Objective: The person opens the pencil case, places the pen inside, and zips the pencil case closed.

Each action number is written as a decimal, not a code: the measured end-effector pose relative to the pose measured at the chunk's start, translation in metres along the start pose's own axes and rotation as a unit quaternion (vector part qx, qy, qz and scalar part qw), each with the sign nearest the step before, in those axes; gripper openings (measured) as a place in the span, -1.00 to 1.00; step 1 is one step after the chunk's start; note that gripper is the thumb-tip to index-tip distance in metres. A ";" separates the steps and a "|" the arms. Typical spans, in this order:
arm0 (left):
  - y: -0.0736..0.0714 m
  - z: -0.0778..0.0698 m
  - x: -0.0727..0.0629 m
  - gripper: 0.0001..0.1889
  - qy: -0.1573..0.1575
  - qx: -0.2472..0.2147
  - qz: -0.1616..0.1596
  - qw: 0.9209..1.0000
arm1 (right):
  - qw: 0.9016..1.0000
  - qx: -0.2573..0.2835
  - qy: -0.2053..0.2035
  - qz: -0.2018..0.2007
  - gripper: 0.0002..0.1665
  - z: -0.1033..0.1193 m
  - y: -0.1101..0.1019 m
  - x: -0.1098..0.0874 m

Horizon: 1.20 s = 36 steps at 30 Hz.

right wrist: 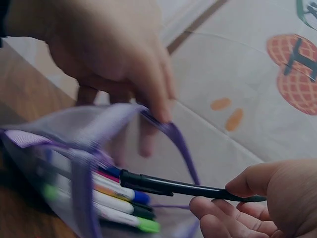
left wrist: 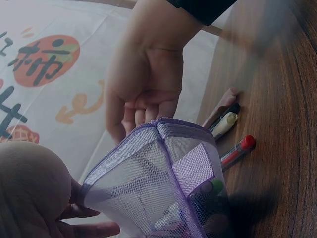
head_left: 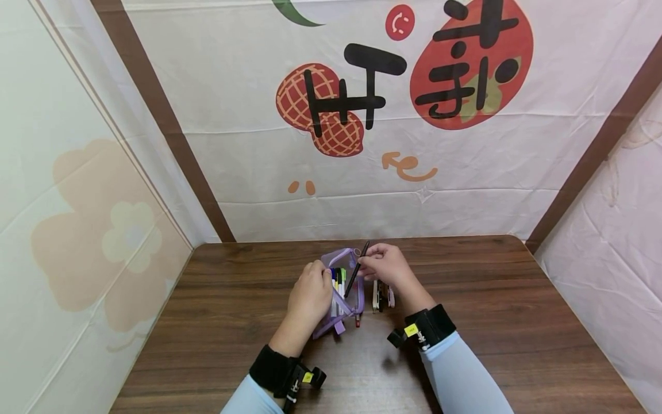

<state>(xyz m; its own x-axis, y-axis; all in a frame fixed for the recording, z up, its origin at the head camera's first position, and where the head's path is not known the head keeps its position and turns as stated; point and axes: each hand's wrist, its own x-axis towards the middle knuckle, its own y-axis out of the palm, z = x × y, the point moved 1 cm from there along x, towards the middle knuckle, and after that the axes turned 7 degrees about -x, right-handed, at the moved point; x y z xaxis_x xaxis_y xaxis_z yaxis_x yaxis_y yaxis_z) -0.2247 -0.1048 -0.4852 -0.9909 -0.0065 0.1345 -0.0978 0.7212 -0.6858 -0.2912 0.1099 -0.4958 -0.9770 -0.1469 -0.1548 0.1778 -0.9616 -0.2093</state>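
Note:
A purple mesh pencil case (head_left: pixel 360 305) lies unzipped on the table, with several markers (right wrist: pixel 116 201) inside, their caps blue, black and green. My left hand (head_left: pixel 311 293) pinches the left edge of its opening between thumb and fingers. Between thumb and fingers my right hand (head_left: pixel 388 265) holds a black pen (right wrist: pixel 198 189) at the right side of the case. The pen slants, its lower end over the opening, above the markers. In the left wrist view the right hand (left wrist: pixel 148 84) is behind the case and hides the pen.
Right of the case several pens (head_left: pixel 383 296) lie side by side on the wooden table (head_left: pixel 248 299). A red-capped pen (left wrist: pixel 240 151) pokes out beside the case. A printed white cloth (head_left: pixel 248 161) hangs behind the table's far edge.

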 end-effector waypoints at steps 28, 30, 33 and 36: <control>-0.002 -0.002 0.000 -0.73 0.000 0.000 -0.001 1.000 | 0.989 -0.131 -0.021 0.066 -0.74 -0.001 0.016 -0.009; -0.001 -0.002 0.000 -0.73 0.000 -0.001 0.000 1.000 | 0.987 -0.152 -0.019 0.043 -0.75 -0.001 0.006 -0.007; -0.002 -0.002 -0.001 -0.73 0.000 -0.002 0.002 1.000 | 0.984 -0.176 -0.013 0.020 -0.74 -0.002 -0.007 -0.005; -0.002 -0.002 -0.001 -0.73 -0.002 -0.004 0.004 1.000 | 0.981 -0.193 -0.006 0.009 -0.71 -0.001 -0.018 -0.003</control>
<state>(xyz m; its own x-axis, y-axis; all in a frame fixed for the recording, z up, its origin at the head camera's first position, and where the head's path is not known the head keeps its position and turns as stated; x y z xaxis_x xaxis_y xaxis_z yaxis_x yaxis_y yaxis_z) -0.2229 -0.1048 -0.4820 -0.9921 -0.0028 0.1256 -0.0883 0.7265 -0.6815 -0.2914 0.1284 -0.4927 -0.9744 -0.1677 -0.1501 0.2234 -0.8002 -0.5566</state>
